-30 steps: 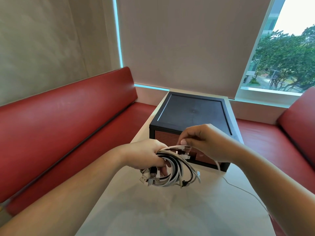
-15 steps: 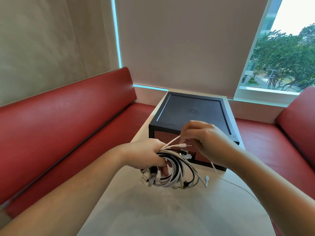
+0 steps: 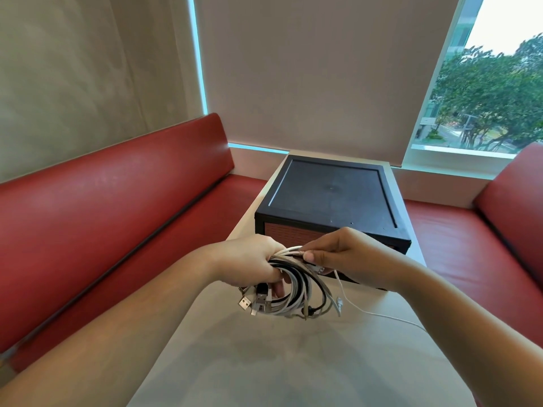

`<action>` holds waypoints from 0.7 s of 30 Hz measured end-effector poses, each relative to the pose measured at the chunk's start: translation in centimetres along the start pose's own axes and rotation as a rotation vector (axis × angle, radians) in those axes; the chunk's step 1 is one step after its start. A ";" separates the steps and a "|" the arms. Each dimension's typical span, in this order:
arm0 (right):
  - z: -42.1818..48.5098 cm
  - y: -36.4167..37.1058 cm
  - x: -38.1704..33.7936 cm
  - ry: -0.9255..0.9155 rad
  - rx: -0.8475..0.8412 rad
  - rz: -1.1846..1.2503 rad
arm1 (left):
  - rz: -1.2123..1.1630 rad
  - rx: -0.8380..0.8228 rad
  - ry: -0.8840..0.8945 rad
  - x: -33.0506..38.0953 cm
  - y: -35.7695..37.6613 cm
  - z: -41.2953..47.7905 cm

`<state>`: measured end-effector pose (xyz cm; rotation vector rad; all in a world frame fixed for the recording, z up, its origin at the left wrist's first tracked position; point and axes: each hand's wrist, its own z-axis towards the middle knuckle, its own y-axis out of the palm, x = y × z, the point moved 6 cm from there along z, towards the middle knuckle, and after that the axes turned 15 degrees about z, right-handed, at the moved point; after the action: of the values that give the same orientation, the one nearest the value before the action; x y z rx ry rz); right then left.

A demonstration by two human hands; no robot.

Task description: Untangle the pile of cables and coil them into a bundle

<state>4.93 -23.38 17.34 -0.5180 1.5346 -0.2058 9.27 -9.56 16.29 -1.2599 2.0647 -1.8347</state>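
Observation:
A coil of white and black cables (image 3: 296,292) hangs above the pale table (image 3: 264,362), with several USB plugs sticking out at its lower left. My left hand (image 3: 249,262) grips the top of the coil, fingers curled through the loops. My right hand (image 3: 340,257) pinches a thin white cable (image 3: 379,314) against the coil's top right. That cable's loose length trails down and right across the table and passes under my right forearm.
A black box (image 3: 329,201) with a reddish front panel stands on the table just behind my hands. Red benches (image 3: 102,224) run along the left and the right (image 3: 470,245). A blind-covered window fills the back wall.
My right hand has come down and left, laying the thin white cable against the top of the coil. The left hand has kept its grip on the bundle.

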 end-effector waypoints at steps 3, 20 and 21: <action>0.5 0.0 0.0 -0.001 -0.037 0.114 | 0.017 -0.008 -0.004 -0.1 0.0 0.1; 0.3 -0.6 -1.3 -0.313 0.143 -0.015 | -0.043 0.062 0.097 0.5 -0.7 0.2; 0.4 -0.6 -1.1 -0.312 0.143 -0.006 | -0.053 0.064 0.099 0.3 -0.7 0.1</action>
<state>5.33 -23.30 18.61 -0.4191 1.2052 -0.2260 9.48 -9.83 17.03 -1.2435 2.0210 -2.0082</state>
